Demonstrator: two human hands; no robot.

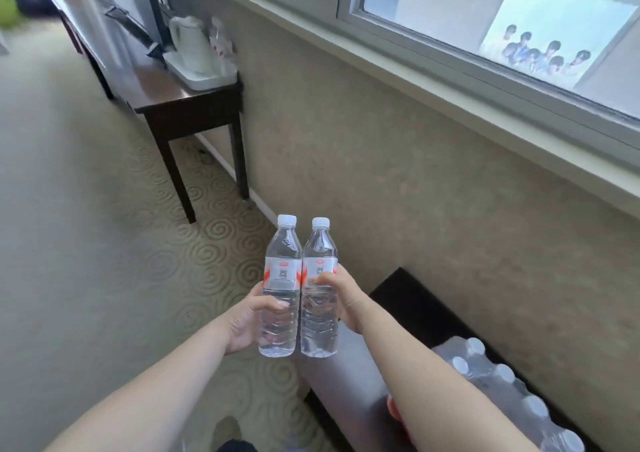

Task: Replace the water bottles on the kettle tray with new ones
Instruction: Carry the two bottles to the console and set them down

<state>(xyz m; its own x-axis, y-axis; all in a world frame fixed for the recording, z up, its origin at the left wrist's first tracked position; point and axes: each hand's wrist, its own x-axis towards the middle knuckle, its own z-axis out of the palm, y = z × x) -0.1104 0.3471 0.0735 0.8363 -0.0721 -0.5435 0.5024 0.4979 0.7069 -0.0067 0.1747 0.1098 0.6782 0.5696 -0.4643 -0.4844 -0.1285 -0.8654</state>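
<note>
Left hand: the left hand (246, 320) is wrapped around the lower body of a clear plastic water bottle with a white cap and a white-and-orange label (281, 288), thumb across the front, bottle upright.
Right hand: the right hand (341, 301) is closed on a second clear plastic water bottle of the same kind (319, 288), fingers at the label's lower edge, bottle upright.
Bottle relation: the two bottles stand side by side in the air, touching or nearly so along their labels; both look full and capped.
Kettle tray: a white rectangular tray (202, 75) sits on the near end of a dark wooden side table (183, 105) against the wall, well apart from the hands, up and to the left.
On tray: a white electric kettle (188, 44); the area is blurred, and whether any bottles stand there I cannot tell.
Supply: a shrink-wrapped pack of white-capped water bottles (502, 382) lies on a dark low bench (408, 299) under the right forearm.
Floor: beige carpet with a swirl pattern (104, 243).
Wall: beige textured wall below a grey-framed window (485, 35).
</note>
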